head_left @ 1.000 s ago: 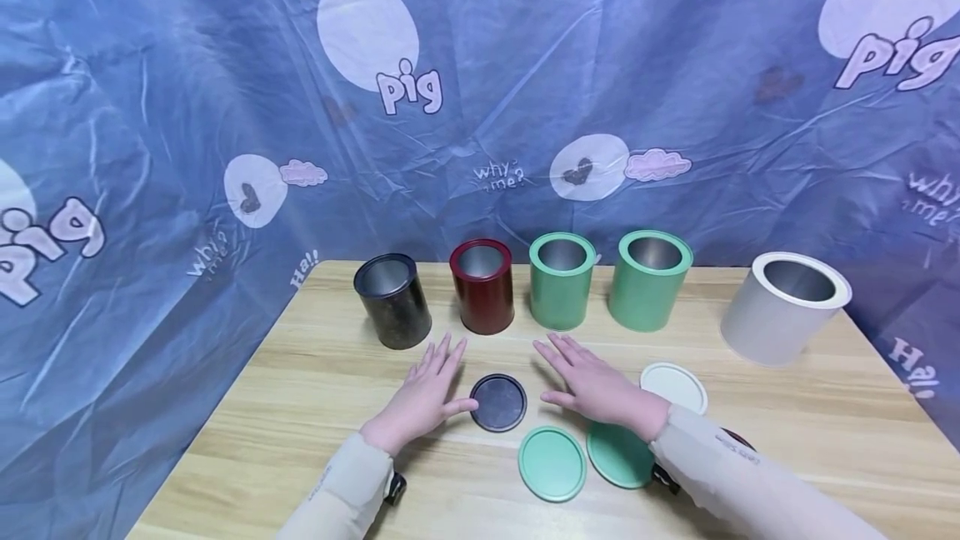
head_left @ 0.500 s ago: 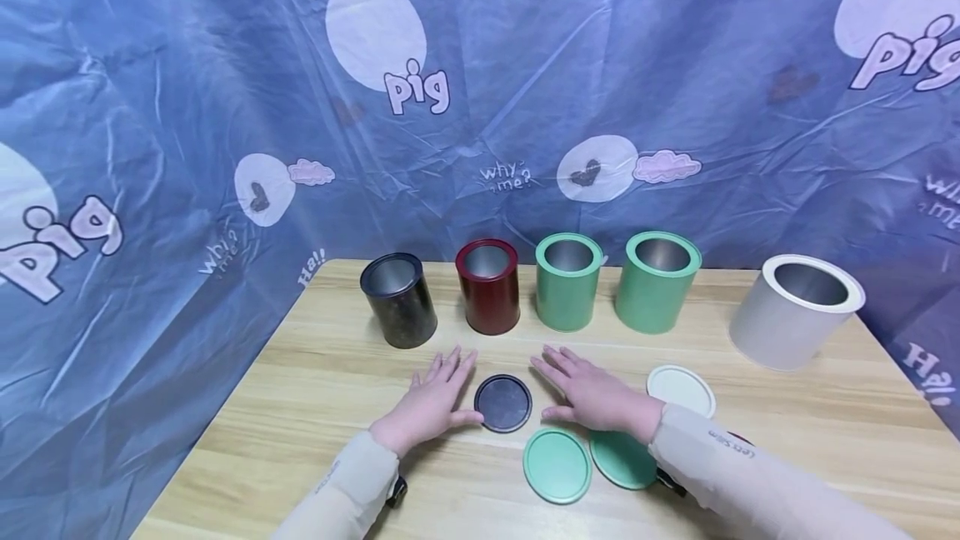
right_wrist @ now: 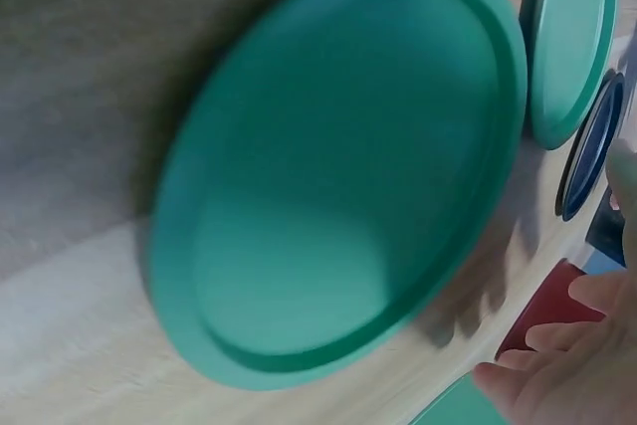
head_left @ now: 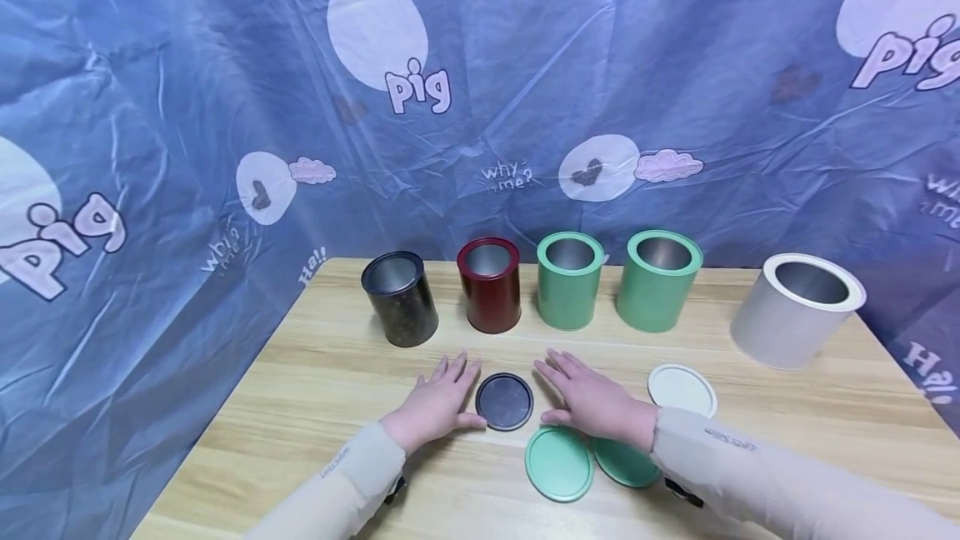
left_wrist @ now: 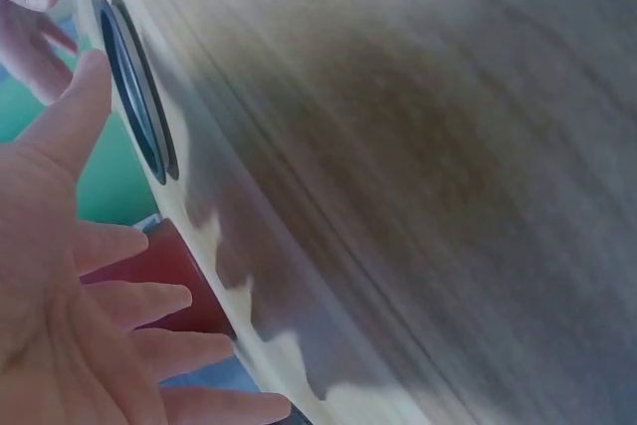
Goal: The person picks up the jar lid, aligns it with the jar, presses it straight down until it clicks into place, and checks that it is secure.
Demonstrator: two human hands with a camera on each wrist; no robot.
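Note:
A round black lid (head_left: pixel 505 402) lies on the table between the two hands. Just left of it, my left hand (head_left: pixel 435 407) hovers low with fingers spread, its thumb tip close to the lid's rim. On the other side my right hand (head_left: pixel 592 397) is held palm down, fingers extended, holding nothing. Two green lids lie nearer me: one green lid (head_left: pixel 558 464) in full sight, another green lid (head_left: pixel 624 462) partly under the right forearm. The right wrist view shows that second one large. A white lid (head_left: pixel 682 390) lies beyond the right wrist.
Along the back stand open cans: a black can (head_left: pixel 400 300), a dark red can (head_left: pixel 490 286), a green can (head_left: pixel 569 282), a wider green can (head_left: pixel 658 282) and a white can (head_left: pixel 795 311). A blue printed cloth (head_left: pixel 480 107) hangs behind the wooden table (head_left: pixel 277 407).
Both hands have drawn slightly back toward me and stay beside the black lid. The head view has shifted a little. The lids and cans have not been moved.

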